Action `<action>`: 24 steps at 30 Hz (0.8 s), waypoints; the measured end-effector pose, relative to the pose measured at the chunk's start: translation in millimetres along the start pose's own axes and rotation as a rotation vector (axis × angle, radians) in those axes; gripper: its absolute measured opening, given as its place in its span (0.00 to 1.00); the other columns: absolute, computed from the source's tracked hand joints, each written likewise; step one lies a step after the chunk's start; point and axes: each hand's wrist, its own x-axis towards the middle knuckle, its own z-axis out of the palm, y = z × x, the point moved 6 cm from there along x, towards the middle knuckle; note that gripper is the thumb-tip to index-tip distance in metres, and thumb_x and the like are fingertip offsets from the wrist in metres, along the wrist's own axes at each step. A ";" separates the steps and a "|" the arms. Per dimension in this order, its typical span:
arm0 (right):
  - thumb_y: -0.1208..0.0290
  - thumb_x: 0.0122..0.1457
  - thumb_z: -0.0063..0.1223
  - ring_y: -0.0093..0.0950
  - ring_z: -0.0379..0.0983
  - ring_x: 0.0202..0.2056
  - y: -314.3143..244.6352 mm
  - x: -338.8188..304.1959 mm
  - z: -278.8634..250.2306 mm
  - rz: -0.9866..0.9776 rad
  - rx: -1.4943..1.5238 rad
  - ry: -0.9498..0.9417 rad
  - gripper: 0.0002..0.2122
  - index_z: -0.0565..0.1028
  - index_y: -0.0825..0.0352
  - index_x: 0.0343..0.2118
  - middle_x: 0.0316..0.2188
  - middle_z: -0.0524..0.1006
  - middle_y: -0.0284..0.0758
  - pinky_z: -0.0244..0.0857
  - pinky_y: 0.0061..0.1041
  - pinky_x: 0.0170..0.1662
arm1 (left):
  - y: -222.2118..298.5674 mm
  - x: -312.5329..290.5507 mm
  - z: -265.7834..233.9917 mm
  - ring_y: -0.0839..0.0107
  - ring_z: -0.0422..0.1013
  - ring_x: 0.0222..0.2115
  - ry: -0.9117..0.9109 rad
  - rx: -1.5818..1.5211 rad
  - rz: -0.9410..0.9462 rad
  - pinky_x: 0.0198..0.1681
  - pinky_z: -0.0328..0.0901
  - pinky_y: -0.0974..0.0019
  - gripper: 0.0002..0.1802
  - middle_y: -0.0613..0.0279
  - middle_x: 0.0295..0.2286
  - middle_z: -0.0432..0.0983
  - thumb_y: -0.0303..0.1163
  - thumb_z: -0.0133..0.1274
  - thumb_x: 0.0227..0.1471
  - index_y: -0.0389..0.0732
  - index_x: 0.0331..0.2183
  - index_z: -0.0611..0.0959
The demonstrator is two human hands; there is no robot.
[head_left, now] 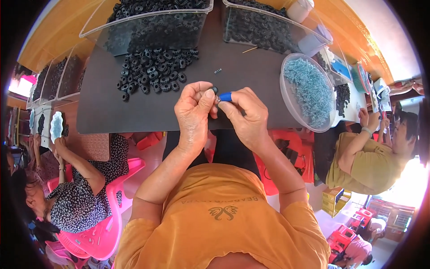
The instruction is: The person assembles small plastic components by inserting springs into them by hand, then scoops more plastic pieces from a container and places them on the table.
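Observation:
My left hand (193, 112) pinches a small black plastic part (214, 89) between thumb and fingers, just above the table's front edge. My right hand (246, 117) is closed in a pinch right beside it, its fingertips meeting the left hand's. A blue sleeve (225, 97) wraps the right index fingertip. Whatever sits between the right fingertips is too small to make out. Farther back, a loose heap of black plastic parts (152, 74) lies on the dark tabletop (251, 74). One tiny pale spring-like piece (217, 71) rests beyond my hands.
Two clear bins, left (148, 14) and right (268, 42), hold more black parts. On the right stands a round tub (284, 92) of tiny teal pieces. A thin stick (250, 49) lies near the right bin. Co-workers sit left (85, 197) and right (369, 161).

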 end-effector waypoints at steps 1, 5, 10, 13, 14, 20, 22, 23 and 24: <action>0.82 0.45 0.59 0.30 0.68 0.23 -2.5 0.1 -0.2 -0.033 -0.003 0.013 0.07 0.75 0.68 0.29 0.22 0.74 0.34 0.62 0.26 0.28 | 0.3 -0.1 -0.1 0.81 0.64 0.18 -0.011 0.008 0.005 0.21 0.61 0.78 0.08 0.65 0.23 0.71 0.25 0.52 0.54 0.34 0.38 0.74; 0.83 0.44 0.59 0.30 0.67 0.22 -7.4 2.0 0.0 -0.052 0.065 0.016 0.07 0.74 0.69 0.27 0.21 0.74 0.34 0.62 0.27 0.27 | 1.7 0.9 0.0 0.81 0.65 0.19 -0.050 -0.014 -0.013 0.22 0.62 0.78 0.07 0.66 0.22 0.70 0.23 0.51 0.54 0.33 0.37 0.74; 0.84 0.43 0.58 0.31 0.67 0.22 -12.5 1.2 4.4 -0.160 -0.084 0.014 0.08 0.72 0.69 0.26 0.21 0.72 0.35 0.60 0.27 0.26 | 4.9 -1.0 2.4 0.80 0.64 0.19 0.009 0.016 0.010 0.22 0.63 0.77 0.07 0.66 0.22 0.70 0.22 0.50 0.54 0.32 0.37 0.74; 0.84 0.45 0.58 0.27 0.69 0.22 -9.0 -0.3 4.2 -0.182 -0.124 0.017 0.06 0.72 0.70 0.26 0.22 0.72 0.34 0.62 0.25 0.24 | 3.7 -1.4 1.8 0.80 0.65 0.19 0.000 -0.004 0.001 0.22 0.63 0.77 0.07 0.65 0.22 0.71 0.22 0.50 0.54 0.32 0.38 0.74; 0.84 0.45 0.58 0.27 0.69 0.22 -11.5 -0.9 4.2 -0.180 -0.123 0.016 0.06 0.72 0.70 0.26 0.22 0.72 0.34 0.62 0.25 0.24 | 2.2 -1.4 1.1 0.79 0.66 0.19 -0.016 -0.040 -0.021 0.23 0.64 0.77 0.08 0.64 0.23 0.72 0.22 0.50 0.54 0.32 0.38 0.74; 0.83 0.50 0.56 0.17 0.71 0.23 16.2 4.2 -8.4 0.298 0.253 0.050 0.03 0.74 0.71 0.28 0.24 0.71 0.32 0.65 0.18 0.24 | 0.9 -1.0 -1.7 0.78 0.70 0.22 -0.103 0.007 -0.102 0.25 0.67 0.76 0.08 0.59 0.27 0.76 0.21 0.50 0.54 0.31 0.38 0.76; 0.83 0.49 0.56 0.19 0.70 0.22 13.1 8.5 -8.3 0.228 0.158 0.007 0.04 0.74 0.70 0.28 0.23 0.71 0.33 0.64 0.20 0.23 | 2.4 -1.5 -2.1 0.78 0.70 0.23 -0.107 0.013 -0.091 0.26 0.66 0.77 0.08 0.59 0.27 0.76 0.21 0.50 0.54 0.32 0.38 0.76; 0.84 0.47 0.56 0.21 0.69 0.21 10.1 11.0 -7.3 0.154 0.060 -0.032 0.05 0.73 0.70 0.27 0.22 0.71 0.34 0.63 0.21 0.23 | 3.3 -1.3 -1.2 0.79 0.70 0.23 -0.115 0.016 -0.077 0.26 0.66 0.77 0.08 0.60 0.27 0.76 0.21 0.50 0.54 0.32 0.38 0.76; 0.84 0.47 0.56 0.21 0.69 0.21 11.9 11.6 -7.6 0.156 0.060 -0.033 0.05 0.73 0.70 0.27 0.22 0.71 0.34 0.63 0.21 0.23 | 2.6 -1.0 -2.1 0.79 0.70 0.23 -0.114 0.016 -0.079 0.26 0.66 0.77 0.08 0.60 0.27 0.76 0.21 0.50 0.54 0.32 0.38 0.76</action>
